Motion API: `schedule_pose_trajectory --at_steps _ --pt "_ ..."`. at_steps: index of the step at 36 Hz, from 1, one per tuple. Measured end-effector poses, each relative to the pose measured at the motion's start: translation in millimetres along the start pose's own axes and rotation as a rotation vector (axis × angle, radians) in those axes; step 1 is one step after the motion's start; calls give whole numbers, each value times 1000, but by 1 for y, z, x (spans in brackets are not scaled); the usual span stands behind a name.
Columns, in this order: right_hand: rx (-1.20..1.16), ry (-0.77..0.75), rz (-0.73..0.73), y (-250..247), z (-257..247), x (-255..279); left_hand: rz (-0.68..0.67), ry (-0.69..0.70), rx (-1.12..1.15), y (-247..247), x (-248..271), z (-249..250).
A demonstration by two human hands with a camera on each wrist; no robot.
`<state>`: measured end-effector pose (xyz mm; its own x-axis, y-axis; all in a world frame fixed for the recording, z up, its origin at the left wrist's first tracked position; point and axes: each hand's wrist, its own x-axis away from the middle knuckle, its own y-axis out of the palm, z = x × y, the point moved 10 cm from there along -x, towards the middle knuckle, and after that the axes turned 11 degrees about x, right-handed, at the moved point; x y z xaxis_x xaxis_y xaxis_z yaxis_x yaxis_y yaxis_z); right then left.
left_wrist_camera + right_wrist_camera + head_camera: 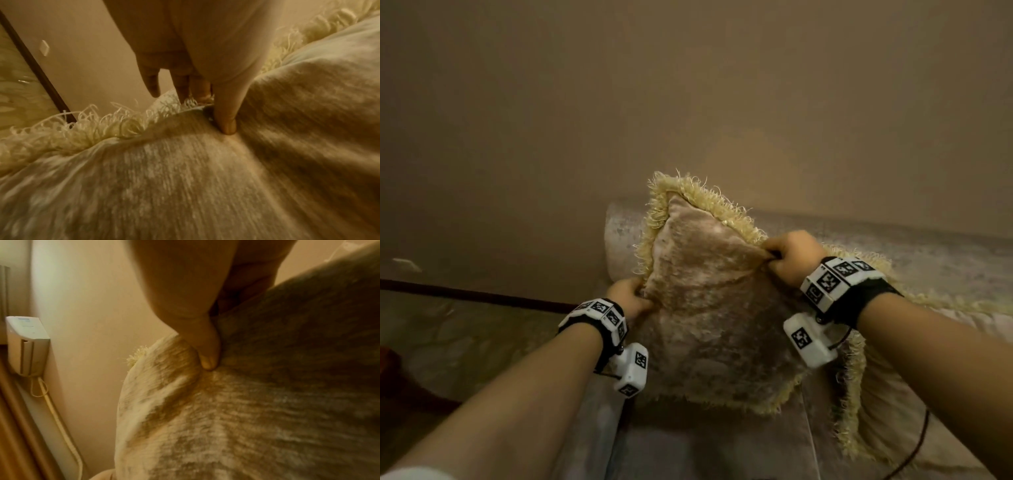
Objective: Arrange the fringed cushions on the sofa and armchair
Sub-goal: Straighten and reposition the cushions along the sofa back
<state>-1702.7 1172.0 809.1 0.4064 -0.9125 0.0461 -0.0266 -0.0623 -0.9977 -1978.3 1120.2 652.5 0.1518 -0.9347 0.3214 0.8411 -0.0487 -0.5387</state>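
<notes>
A pinkish velvet cushion (709, 308) with a cream fringe is held up on a corner over the sofa (928, 246), near its left end. My left hand (631, 296) pinches its left edge, thumb pressed into the velvet (226, 126) and the other fingers behind the fringe. My right hand (787, 255) grips the upper right edge, its thumb (207, 356) dug into the fabric (246, 418). A second fringed cushion (887, 394) lies on the seat under my right forearm.
The sofa's rolled backrest runs along a plain beige wall (688, 102). A dark skirting line (465, 294) and patterned floor lie to the left. A white wall unit with a cord (26, 344) shows in the right wrist view. A dark cable (914, 448) hangs by my right arm.
</notes>
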Motion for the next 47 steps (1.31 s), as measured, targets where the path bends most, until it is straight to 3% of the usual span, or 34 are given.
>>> schedule_pose_trajectory --at_steps 9,23,29,47 --pt "-62 134 8 -4 41 19 20 80 -251 -5 10 54" --pt "-227 407 -35 38 116 53 -17 212 -341 11 -6 136" --pt "-238 437 -51 57 124 47 -54 172 -361 29 -19 124" --pt "-196 452 -305 166 134 -6 -166 10 -434 80 -87 45"
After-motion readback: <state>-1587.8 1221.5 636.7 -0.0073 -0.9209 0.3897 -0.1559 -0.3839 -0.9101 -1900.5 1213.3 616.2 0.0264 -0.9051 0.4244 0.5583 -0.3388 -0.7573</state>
